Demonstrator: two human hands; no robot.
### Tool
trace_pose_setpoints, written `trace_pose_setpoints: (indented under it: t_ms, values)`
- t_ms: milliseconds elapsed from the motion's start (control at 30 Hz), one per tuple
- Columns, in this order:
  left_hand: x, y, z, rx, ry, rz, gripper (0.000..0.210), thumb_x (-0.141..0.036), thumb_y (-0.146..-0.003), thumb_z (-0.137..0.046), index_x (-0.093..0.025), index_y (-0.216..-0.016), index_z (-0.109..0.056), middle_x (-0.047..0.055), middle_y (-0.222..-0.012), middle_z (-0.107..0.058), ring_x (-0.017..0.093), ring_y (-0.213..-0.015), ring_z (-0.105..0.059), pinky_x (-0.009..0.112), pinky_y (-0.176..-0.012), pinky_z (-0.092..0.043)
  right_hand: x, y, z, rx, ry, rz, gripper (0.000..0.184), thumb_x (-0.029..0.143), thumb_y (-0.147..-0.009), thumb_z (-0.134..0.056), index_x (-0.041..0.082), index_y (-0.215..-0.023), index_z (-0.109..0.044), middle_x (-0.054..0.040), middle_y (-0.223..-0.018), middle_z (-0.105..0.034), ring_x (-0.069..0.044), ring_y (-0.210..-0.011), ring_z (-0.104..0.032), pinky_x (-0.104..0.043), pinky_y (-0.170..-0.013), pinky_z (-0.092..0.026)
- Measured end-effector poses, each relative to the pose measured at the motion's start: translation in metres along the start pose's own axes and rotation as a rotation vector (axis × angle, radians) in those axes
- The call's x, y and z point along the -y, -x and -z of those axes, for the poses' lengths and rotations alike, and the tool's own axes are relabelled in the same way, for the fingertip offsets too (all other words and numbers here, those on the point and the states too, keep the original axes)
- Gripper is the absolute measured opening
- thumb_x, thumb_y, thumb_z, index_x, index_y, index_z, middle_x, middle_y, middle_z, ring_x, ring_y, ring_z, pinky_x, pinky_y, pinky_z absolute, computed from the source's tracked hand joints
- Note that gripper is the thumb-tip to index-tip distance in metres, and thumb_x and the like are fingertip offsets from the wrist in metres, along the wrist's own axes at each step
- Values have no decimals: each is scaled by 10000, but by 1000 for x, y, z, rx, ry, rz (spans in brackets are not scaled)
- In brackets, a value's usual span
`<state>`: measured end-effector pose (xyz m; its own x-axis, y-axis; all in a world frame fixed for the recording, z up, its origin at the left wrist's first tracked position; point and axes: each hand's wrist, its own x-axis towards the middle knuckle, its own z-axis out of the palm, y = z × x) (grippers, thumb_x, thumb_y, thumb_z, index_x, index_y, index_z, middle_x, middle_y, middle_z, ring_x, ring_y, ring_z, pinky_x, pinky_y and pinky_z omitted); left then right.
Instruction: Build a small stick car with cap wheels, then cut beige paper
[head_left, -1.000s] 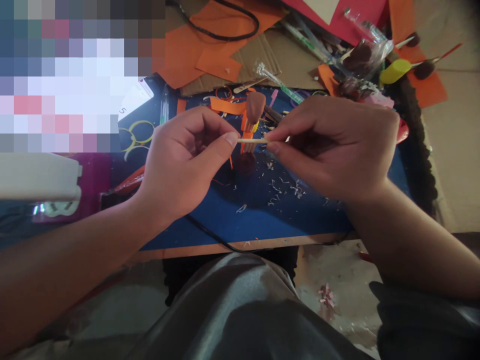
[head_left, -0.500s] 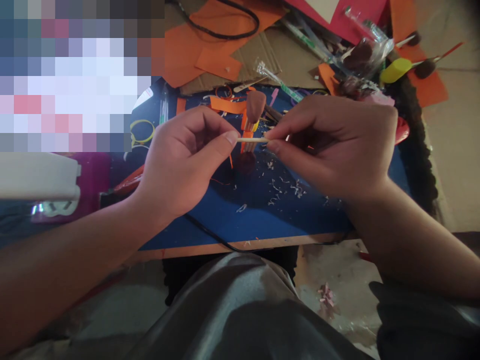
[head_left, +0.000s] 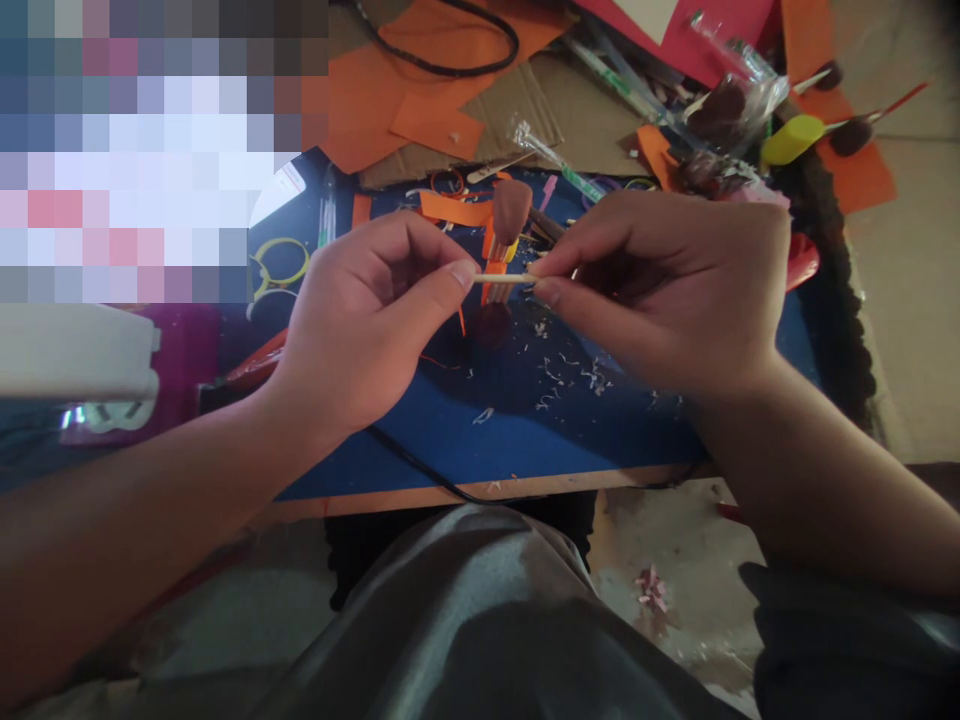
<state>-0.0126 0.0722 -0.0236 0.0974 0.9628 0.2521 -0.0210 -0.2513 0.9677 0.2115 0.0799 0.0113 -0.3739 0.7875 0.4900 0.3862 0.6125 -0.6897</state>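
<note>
We look through 1 camera worn on the head, facing forward and down from close above, with the left hand [head_left: 367, 325] and right hand [head_left: 667, 290] across the middle, the lap [head_left: 480, 620] nearest, the blue tabletop [head_left: 510, 440] beyond it

A stick [head_left: 501, 279] is being held nearly level between the left hand [head_left: 360, 325] and the right hand [head_left: 675, 290], its ends being pinched and hidden by the fingertips [head_left: 459, 280]. A brown lump [head_left: 512, 210] and orange strips [head_left: 459, 210] are being seen beyond it, over a blue table [head_left: 465, 455] strewn with pale shavings [head_left: 595, 378]. Farther back, cardboard [head_left: 525, 112] is being partly covered by orange paper [head_left: 435, 130], which is being crossed by a black cord [head_left: 450, 72]. The upper left is being masked by coarse blocks [head_left: 150, 150]
</note>
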Motion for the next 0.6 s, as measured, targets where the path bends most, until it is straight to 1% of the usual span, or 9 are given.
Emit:
trace_pose_setpoints:
  t_ms: [100,200,267,400,500,600]
  values:
    - [-3,0,0,-12,39,19,151,-246,-830,-850,-222,-751,-724,-27,-651,-638,108,-584,-563,290,-523,-418,0,0,0,10,6,-2,113,196,-875,-789,309,-871,-783,2,-788,-756,-201,-647,-643,-396,-530,-447]
    - [-5,2,-1,1,31,55,168,-268,-851,-855,-224,-763,-718,-29,-667,-648,115,-611,-576,292,-558,-456,-1,1,-1,1,-5,2,104,198,-868,-795,302,-863,-782,13,-783,-756,-182,-636,-631,-372,-532,-435]
    - [-5,2,-1,5,35,53,181,-277,-858,-856,-223,-761,-714,-29,-666,-644,118,-613,-576,299,-565,-466,-1,1,-1,-9,-13,11,96,212,-862,-808,306,-854,-787,19,-775,-755,-171,-622,-627,-354,-523,-428]
    - [-1,1,0,2,47,12,174,-281,-865,-857,-222,-775,-721,-27,-656,-632,116,-593,-564,308,-555,-460,-1,0,-1,-10,-15,-3,76,257,-860,-839,324,-863,-802,8,-780,-755,-180,-614,-629,-353,-518,-462]
    - [-1,1,0,14,54,17,139,-243,-834,-865,-229,-766,-744,-27,-652,-640,112,-590,-559,304,-553,-469,0,0,0,-2,12,-14,61,270,-880,-820,329,-879,-803,9,-787,-759,-182,-614,-634,-359,-519,-498]
    - [-4,2,-1,1,41,27,128,-222,-831,-852,-239,-759,-747,-27,-660,-649,112,-594,-565,301,-557,-484,1,0,0,1,28,4,64,255,-890,-799,318,-876,-799,7,-781,-758,-182,-611,-633,-362,-503,-498]
